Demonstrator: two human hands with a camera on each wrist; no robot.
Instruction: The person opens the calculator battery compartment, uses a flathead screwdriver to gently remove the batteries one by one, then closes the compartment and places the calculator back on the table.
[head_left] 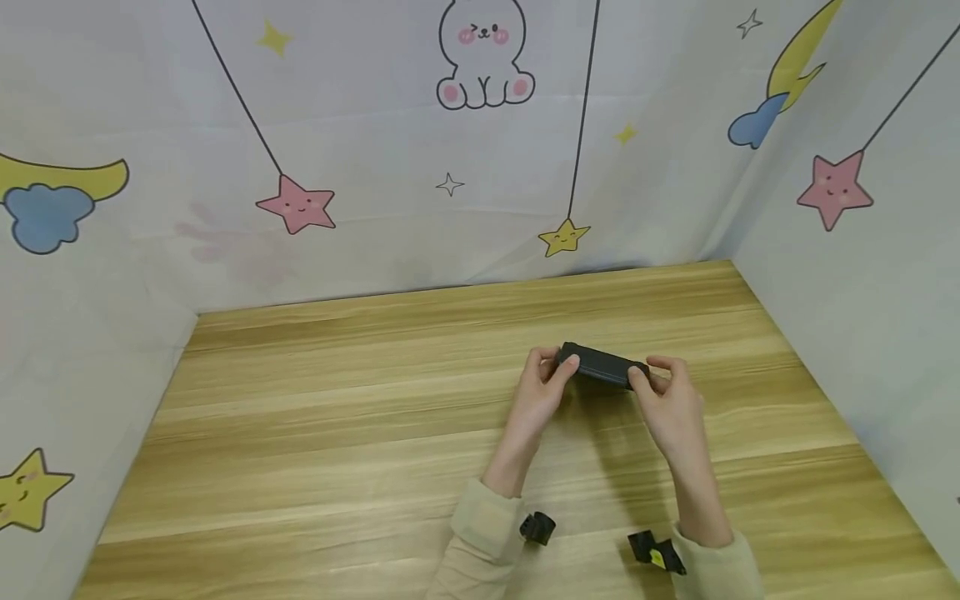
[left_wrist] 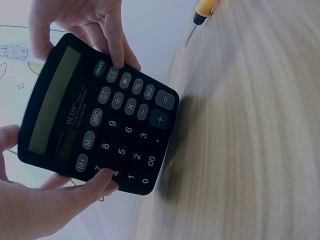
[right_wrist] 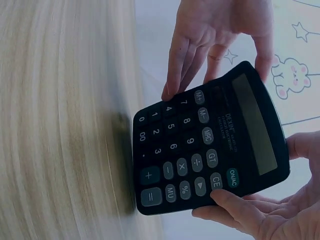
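Note:
A black desk calculator (head_left: 600, 365) is held tilted up between both hands; in the head view it shows mostly edge-on. Its keys and grey display (left_wrist: 55, 100) face the wrist cameras, and its lower edge is close over the wooden table. My left hand (head_left: 538, 392) grips one side, its thumb (left_wrist: 95, 187) lying over the 7 and 4 keys. On the opposite side my right hand (head_left: 669, 408) holds it, thumb (right_wrist: 232, 202) on the CE key. The fingers of both hands reach behind the calculator and are partly hidden.
The wood-grain table (head_left: 337, 433) is bordered by white cloth walls (head_left: 390, 150) printed with stars and a bear. A screwdriver (left_wrist: 200, 17) with a yellow and black handle appears in the left wrist view. Black wrist-worn devices (head_left: 537, 527) show by both sleeves.

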